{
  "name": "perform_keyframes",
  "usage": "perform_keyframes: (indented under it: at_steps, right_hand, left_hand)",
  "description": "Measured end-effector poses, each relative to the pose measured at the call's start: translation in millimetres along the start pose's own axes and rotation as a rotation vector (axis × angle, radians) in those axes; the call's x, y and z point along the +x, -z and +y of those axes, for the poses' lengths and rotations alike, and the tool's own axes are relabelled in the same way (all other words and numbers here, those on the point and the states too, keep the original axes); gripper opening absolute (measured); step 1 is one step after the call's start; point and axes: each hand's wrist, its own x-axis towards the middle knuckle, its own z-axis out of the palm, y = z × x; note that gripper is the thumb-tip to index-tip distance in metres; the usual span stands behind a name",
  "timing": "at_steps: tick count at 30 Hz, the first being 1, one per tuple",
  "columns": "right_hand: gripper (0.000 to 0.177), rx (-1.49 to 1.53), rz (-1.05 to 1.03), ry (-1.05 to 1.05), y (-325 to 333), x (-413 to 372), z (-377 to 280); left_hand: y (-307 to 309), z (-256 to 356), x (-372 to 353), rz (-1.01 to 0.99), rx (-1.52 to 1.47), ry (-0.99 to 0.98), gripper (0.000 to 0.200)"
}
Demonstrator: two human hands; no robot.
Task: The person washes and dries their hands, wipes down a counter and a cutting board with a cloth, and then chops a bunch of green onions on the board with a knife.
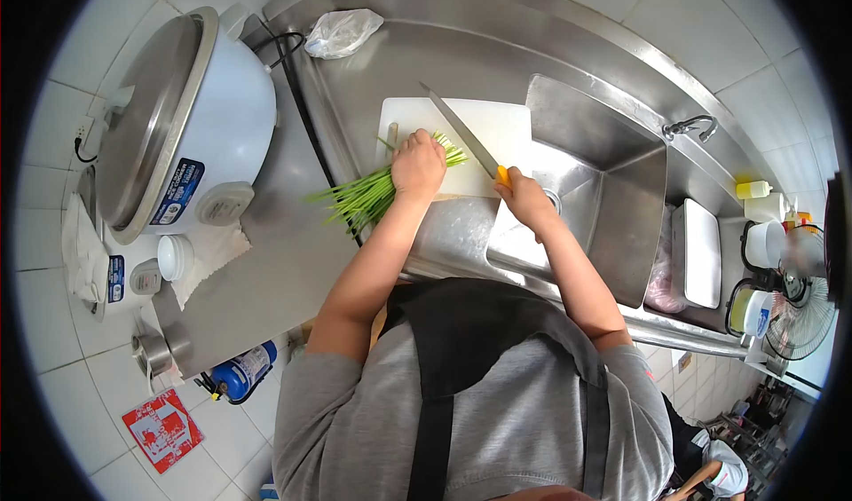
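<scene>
My left hand (417,165) presses down on a bunch of long green chives (364,197) lying across a white cutting board (497,128). The stalks stick out past the board's left edge onto the steel counter. My right hand (525,199) grips the yellow handle of a long knife (457,128). The blade is raised and slants up and to the left above the board, just right of the chives' cut ends.
A steel sink basin (612,190) lies right of the board, with a tap (690,126) behind it. A large white rice cooker (191,119) stands at the left. A plastic bag (342,32) lies at the back. Containers (763,244) and a fan (803,315) are at the far right.
</scene>
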Motion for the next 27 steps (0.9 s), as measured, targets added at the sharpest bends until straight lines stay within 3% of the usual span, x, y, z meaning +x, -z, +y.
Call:
perform_keyframes:
  at_steps: [10, 23, 27]
  right_hand:
    - [0.032, 0.098, 0.113, -0.039, 3.6, 4.9, -13.6]
    - [0.029, -0.057, 0.095, -0.108, -31.7, 22.8, -21.9]
    - [0.029, -0.129, 0.082, -0.015, -10.4, 21.8, -12.6]
  left_hand:
    - [-27.3, 0.2, -7.4, -0.054, 0.008, -0.074, 0.017]
    - [-30.2, 1.0, -8.4, -0.052, 0.048, -0.036, 0.017]
    - [-30.5, 0.4, -5.5, -0.068, 0.039, -0.051, 0.017]
